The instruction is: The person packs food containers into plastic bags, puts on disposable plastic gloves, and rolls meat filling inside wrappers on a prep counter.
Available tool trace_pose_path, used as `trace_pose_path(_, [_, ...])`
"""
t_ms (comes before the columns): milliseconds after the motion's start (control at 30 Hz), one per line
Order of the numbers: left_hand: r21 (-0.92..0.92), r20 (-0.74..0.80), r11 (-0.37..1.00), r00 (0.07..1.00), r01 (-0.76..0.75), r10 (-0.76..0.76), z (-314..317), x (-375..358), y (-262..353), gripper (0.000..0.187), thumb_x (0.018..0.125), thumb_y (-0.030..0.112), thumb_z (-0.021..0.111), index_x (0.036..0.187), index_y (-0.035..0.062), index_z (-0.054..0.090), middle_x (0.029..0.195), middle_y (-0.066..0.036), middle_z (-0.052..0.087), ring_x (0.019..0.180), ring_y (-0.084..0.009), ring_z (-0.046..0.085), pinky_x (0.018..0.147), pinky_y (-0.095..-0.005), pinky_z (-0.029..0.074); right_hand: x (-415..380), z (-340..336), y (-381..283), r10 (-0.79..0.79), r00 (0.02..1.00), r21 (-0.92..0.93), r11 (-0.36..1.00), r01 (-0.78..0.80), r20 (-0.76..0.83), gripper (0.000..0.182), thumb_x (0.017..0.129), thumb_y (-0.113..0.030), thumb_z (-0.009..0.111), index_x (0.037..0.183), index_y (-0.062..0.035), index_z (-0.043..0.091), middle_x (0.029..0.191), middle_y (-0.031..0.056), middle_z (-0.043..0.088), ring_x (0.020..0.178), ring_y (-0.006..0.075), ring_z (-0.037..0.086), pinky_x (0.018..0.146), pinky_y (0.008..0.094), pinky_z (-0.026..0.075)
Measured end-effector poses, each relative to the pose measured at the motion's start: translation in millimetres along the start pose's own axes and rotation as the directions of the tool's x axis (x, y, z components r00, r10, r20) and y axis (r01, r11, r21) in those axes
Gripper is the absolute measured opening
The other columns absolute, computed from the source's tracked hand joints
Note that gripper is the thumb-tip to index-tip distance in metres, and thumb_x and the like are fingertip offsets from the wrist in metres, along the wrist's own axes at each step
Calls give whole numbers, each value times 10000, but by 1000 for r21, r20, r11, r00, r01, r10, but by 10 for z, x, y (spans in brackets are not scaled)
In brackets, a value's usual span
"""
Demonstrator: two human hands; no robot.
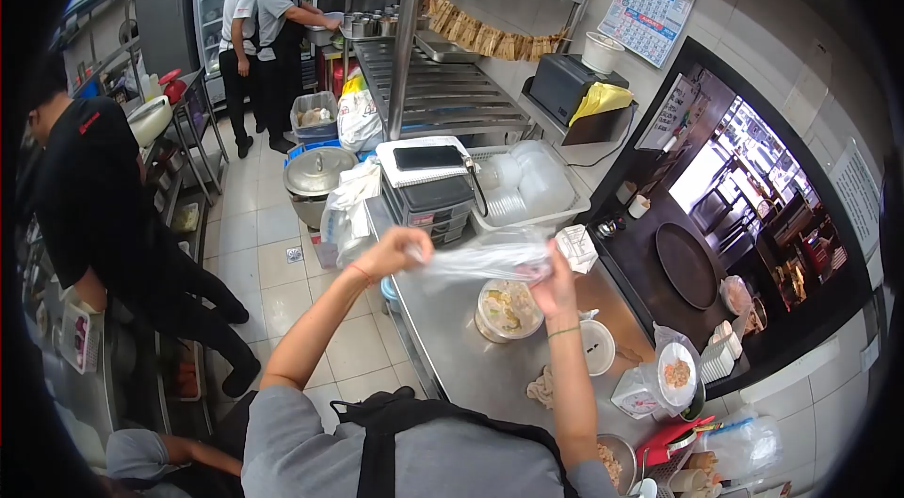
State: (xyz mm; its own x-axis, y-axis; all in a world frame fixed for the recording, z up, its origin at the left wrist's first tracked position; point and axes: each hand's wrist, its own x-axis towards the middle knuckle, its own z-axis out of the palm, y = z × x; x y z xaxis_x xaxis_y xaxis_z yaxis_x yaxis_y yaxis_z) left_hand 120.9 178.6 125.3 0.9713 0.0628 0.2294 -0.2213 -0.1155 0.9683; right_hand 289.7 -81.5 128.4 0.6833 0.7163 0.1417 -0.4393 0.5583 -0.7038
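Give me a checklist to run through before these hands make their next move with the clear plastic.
1. Left hand gripping the clear plastic: ok, at one end.
2. Right hand gripping it: ok, at the other end.
3. Plastic open and untangled: cannot tell, it is blurred.
4. Food container upright on the metal counter: ok.
5. Space right of the container free: not ok, a white tub stands there.
6. Nearest co-worker in black away from both hands: ok, off to the left.
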Motion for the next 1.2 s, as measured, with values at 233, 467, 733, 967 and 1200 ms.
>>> trace_pose_path(233, [-424, -221, 899, 950, 109, -219, -172, -137, 403, 298, 777, -28, 581, 1030, 113, 510, 832, -18, 594, 769, -114, 578, 682, -258, 468, 142, 134, 629, 363, 932, -876, 452, -167, 9, 175, 844, -165, 612, 918, -16, 666, 792, 43, 650, 683, 70, 553, 536, 218, 417])
trace_pose_path(467, [838, -428, 475, 864, 269, 264, -397, -428, -635, 510, 759, -78, 525, 1184, 87, 296, 945, -123, 577, 831, -191, 601, 688, -299, 474, 427, 264, 662, -399, 893, -946, 150, 288, 209, 170, 711, 21, 581, 875, 60, 560, 818, 197, 592, 722, 289, 629, 621, 342, 487])
trace_pose_path(733, [-753, -26, 657, 996, 37, -86, -525, -740, -259, 244, 817, -36, 511, 1028, 79, 550, 764, -23, 584, 582, -82, 501, 521, -215, 406, 527, 113, 1030, -52, 999, -920, 391, 12, -9, 325, 789, 8, 502, 1104, -70, 515, 767, 99, 616, 669, 199, 615, 639, 328, 498])
trace_pose_path(967, [709, -430, 649, 898, 275, 89, -514, -790, -1091, 209, 782, 52, 532, 927, 38, 681, 625, -124, 620, 647, -322, 616, 623, -352, 492, 419, 294, 1073, 455, 866, -132, 890, -436, 208, 429, 865, -69, 499, 1271, -193, 430, 1016, 86, 596, 911, 192, 592, 750, 384, 522])
trace_pose_path(1200, [909, -396, 56, 899, 412, -188, -143, -733, -939, 348, 717, 130, 626, 1022, 14, 505, 1174, -238, 461, 673, -368, 630, 630, -408, 533, 373, 156, 1472, 372, 921, -899, -358, 254, 112, 336, 787, -90, 604, 1122, -80, 612, 1355, 276, 310, 821, 356, 638, 783, 390, 502])
